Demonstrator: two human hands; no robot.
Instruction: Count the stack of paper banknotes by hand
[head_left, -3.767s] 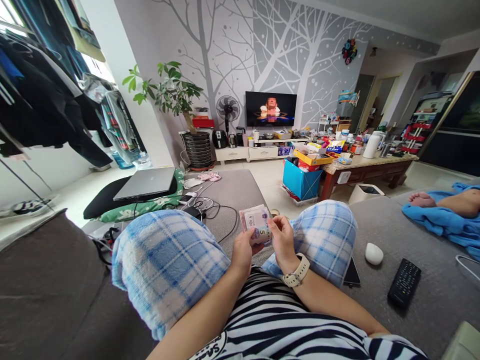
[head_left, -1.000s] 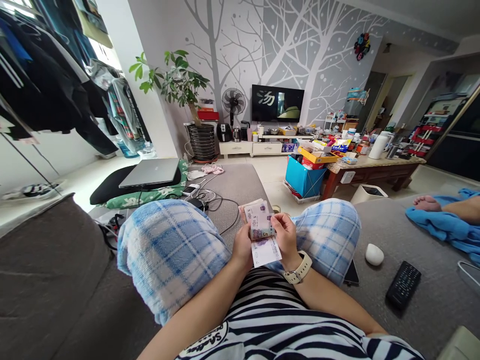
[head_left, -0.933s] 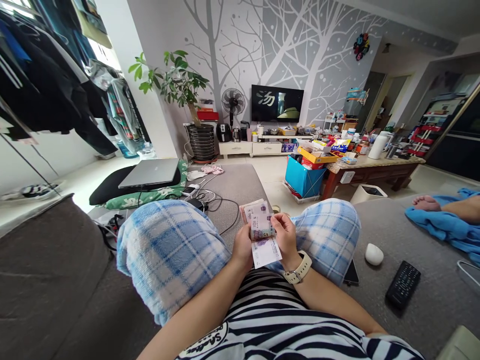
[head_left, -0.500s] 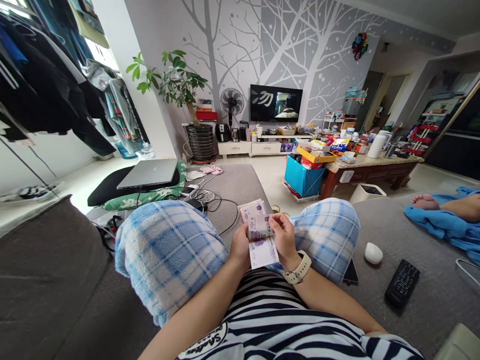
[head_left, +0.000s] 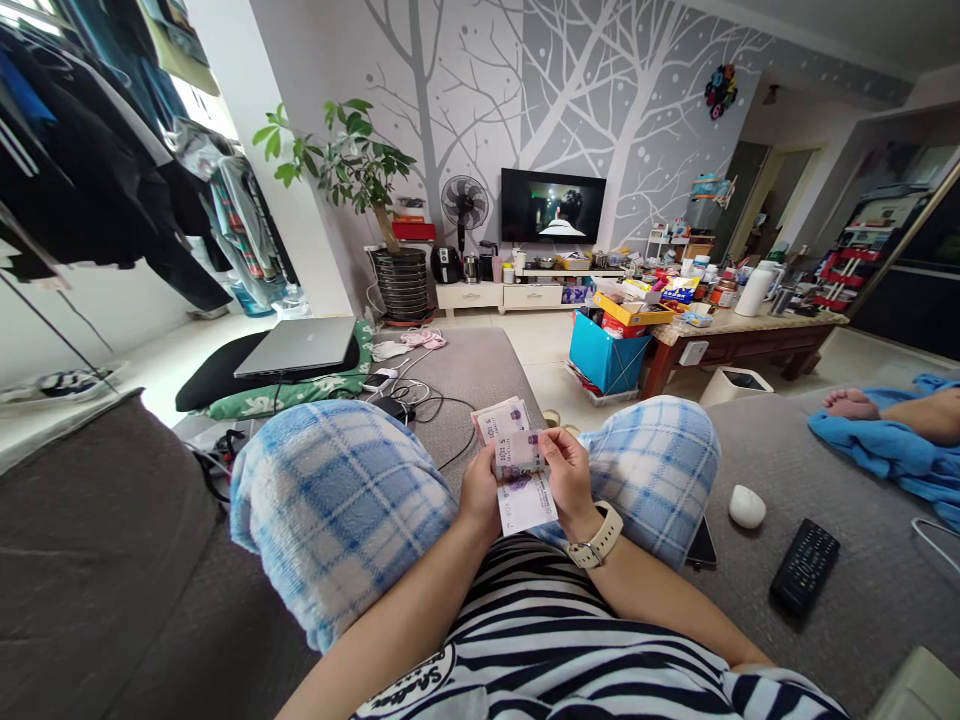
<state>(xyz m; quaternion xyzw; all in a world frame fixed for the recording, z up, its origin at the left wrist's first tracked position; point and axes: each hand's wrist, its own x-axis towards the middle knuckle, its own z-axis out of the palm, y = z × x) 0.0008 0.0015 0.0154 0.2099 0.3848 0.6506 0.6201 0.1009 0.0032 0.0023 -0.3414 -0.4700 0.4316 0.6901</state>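
Between my knees, over my lap, I hold several banknotes (head_left: 526, 508). The front note is purple and white with a 5 on it. More notes (head_left: 504, 418), whitish with a pinkish edge, fan out behind it at the upper left. My left hand (head_left: 480, 495) is closed around the left edge of the notes. My right hand (head_left: 568, 475) pinches the front note at its upper right edge between thumb and fingers. A watch with a cream strap (head_left: 596, 537) is on my right wrist. Fingers behind the notes are hidden.
On the grey sofa at my right lie a black remote (head_left: 805, 566), a white mouse (head_left: 747, 507) and a phone (head_left: 702, 548). Someone's bare foot (head_left: 850, 403) rests farther right. A laptop (head_left: 298, 348) and tangled cables (head_left: 420, 400) are at the left. A cluttered table (head_left: 750, 328) stands ahead.
The notes have shifted very slightly to the left and up in my hands, which otherwise keep the same grip. The television picture has changed.
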